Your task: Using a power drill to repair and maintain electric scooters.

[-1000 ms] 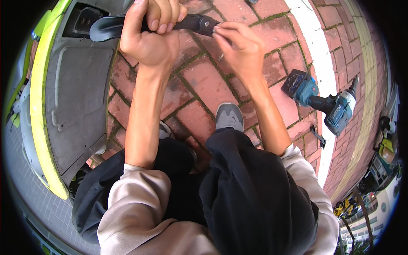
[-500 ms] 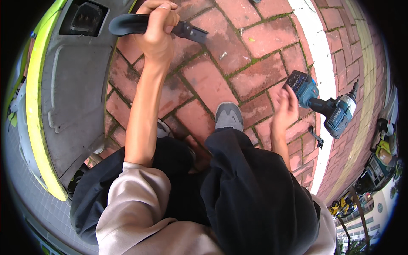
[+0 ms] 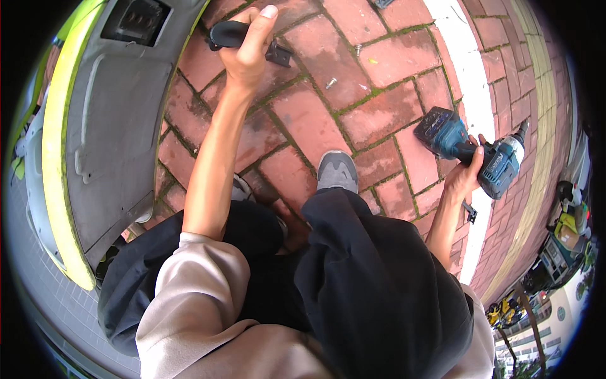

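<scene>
Left grip [image 3: 248, 54] clamped on black bar [image 3: 228, 34], right grip [image 3: 466, 175] round drill [image 3: 500, 169], across the pavement's [image 3: 309, 114] white edging [image 3: 476, 82], probably for easy reach.

Power-tool grip [image 3: 464, 152] partly hidden; pale bits [image 3: 331, 83], perhaps screws, too small
</scene>
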### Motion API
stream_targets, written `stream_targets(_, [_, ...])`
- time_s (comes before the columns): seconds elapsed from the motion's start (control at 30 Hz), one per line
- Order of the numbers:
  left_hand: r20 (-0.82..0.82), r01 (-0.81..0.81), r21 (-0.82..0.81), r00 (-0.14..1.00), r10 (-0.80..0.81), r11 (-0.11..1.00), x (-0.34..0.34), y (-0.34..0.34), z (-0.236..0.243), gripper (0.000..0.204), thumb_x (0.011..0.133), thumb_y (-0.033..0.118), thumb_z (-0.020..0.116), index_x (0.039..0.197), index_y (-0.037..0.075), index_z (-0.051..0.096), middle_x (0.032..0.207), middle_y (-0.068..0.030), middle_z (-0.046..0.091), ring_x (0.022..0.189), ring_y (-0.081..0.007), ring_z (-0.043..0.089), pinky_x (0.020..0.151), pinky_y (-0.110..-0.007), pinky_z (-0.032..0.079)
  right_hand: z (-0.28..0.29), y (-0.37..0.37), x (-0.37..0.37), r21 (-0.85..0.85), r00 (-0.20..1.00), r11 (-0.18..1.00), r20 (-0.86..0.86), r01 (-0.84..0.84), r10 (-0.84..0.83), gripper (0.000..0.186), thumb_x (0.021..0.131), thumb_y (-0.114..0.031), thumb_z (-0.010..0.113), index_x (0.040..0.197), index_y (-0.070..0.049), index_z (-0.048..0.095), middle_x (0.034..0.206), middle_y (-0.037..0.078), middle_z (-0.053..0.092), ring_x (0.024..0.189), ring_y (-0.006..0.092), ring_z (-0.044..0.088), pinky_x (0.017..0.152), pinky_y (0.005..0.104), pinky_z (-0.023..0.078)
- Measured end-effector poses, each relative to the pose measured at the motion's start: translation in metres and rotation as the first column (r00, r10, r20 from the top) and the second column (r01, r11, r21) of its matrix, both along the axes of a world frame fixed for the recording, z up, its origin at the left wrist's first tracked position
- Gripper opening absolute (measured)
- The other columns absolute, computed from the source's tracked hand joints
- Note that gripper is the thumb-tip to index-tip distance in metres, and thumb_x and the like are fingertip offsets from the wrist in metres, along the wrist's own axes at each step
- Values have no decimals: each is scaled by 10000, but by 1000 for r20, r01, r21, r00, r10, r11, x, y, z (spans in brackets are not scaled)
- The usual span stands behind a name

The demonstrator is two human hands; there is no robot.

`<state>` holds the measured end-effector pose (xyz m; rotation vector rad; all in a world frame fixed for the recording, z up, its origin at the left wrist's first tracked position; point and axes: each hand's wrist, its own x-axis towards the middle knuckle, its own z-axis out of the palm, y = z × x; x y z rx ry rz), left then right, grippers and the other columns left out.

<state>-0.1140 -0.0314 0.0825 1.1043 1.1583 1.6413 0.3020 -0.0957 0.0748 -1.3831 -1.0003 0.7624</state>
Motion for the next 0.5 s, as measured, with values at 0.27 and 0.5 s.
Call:
stream_targets(0.27, [298, 76, 124, 948, -110, 989, 3, -2, 46, 399, 926, 220, 443, 563, 128, 306, 472, 7, 289, 472, -119, 254, 552, -308, 257, 18, 19, -21, -134, 993, 988, -96, -82, 69, 435, 926, -64, 577, 1338, 26, 470, 798, 76, 592, 668, 137, 534, 679, 282, 468])
stream_targets(0.5, [228, 147, 262, 951, -209, 954, 8, -9, 110, 350, 910, 263, 403, 588, 152, 324, 491, 16, 312, 524, -118, 254, 614, -320, 267, 74, -2, -100, -364, 823, 738, -235, -568, 517, 386, 876, -111, 597, 1223, 53, 554, 794, 95, 608, 648, 149, 567, 655, 284, 460])
